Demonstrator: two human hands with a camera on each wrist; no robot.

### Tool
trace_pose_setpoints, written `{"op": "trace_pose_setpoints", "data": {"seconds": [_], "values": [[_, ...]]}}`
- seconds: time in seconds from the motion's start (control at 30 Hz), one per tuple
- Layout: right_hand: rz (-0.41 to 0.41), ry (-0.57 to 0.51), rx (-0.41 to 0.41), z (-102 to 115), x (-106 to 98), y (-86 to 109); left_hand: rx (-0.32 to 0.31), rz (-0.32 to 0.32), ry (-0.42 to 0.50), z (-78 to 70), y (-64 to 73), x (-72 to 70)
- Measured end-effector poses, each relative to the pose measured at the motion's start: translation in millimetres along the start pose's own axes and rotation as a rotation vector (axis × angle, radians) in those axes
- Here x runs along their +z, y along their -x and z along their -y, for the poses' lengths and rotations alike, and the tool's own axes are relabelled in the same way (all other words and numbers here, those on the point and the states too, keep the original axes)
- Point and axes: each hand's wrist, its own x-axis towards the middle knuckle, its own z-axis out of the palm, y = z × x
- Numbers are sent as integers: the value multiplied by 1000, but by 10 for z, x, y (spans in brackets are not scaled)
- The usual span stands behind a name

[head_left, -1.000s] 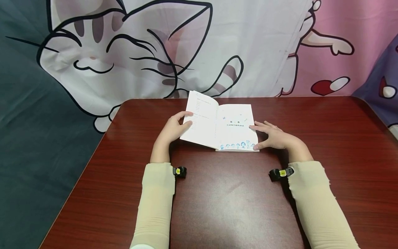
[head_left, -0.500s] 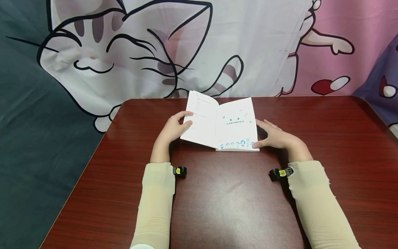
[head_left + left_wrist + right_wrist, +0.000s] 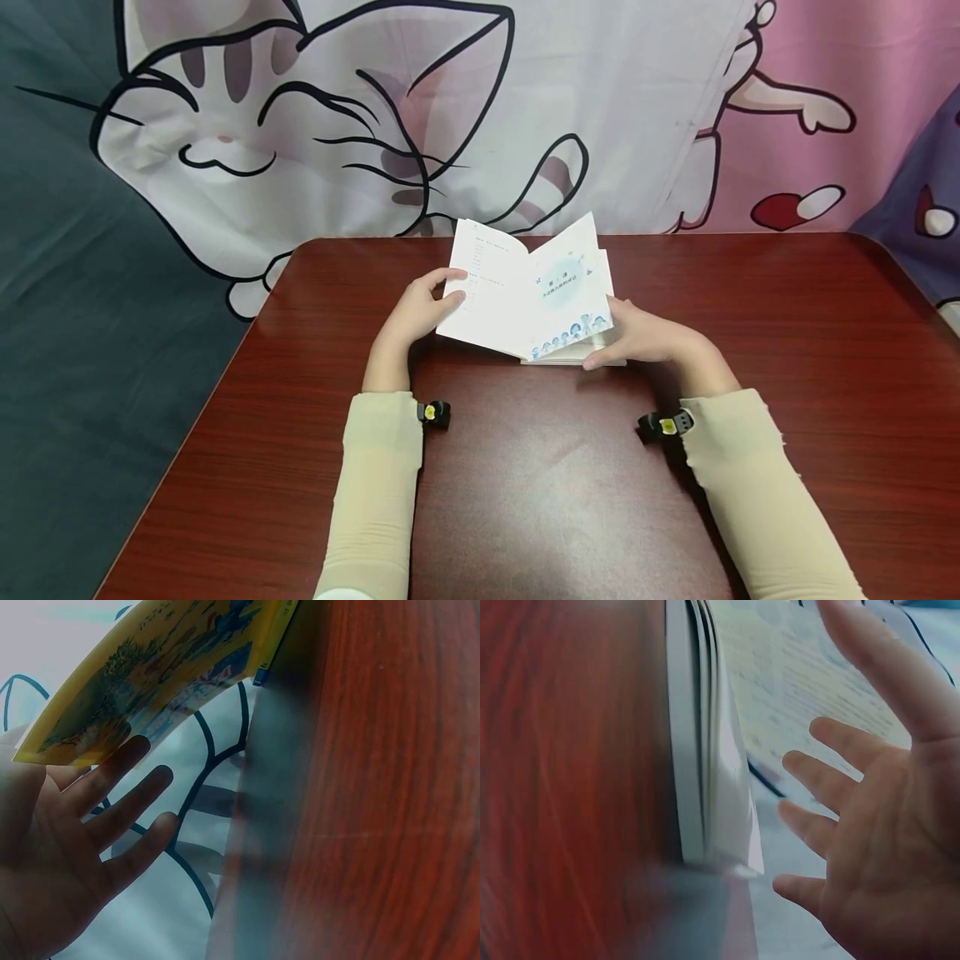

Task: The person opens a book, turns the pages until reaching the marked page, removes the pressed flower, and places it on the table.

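Open book (image 3: 487, 292) lies towards twelve o'clock on the table (image 3: 525, 467); left hand (image 3: 415, 312) pinches its nine-o'clock side; right hand (image 3: 647, 333), fingers spread and gripping nothing, stands at the four-o'clock edge of a raised leaf (image 3: 562, 287); step in hand judged to be page-turning; next move would call for sweeping the leaf towards nine o'clock; left wrist view alone shows the yellow cover (image 3: 172, 682); right wrist view alone, the right palm.
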Motion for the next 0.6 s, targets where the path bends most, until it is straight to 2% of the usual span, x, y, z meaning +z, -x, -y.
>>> {"op": "trace_pose_setpoints", "data": {"seconds": [0.17, 0.3, 0.6], "values": [[22, 83, -49, 107, 161, -73, 3, 2, -2, -9, 5, -2], [59, 197, -48, 179, 285, -111, 8, 0, -4, -10, 2, -2], [87, 268, -59, 265, 405, -146, 12, 2, 27, -2, 2, -1]]}}
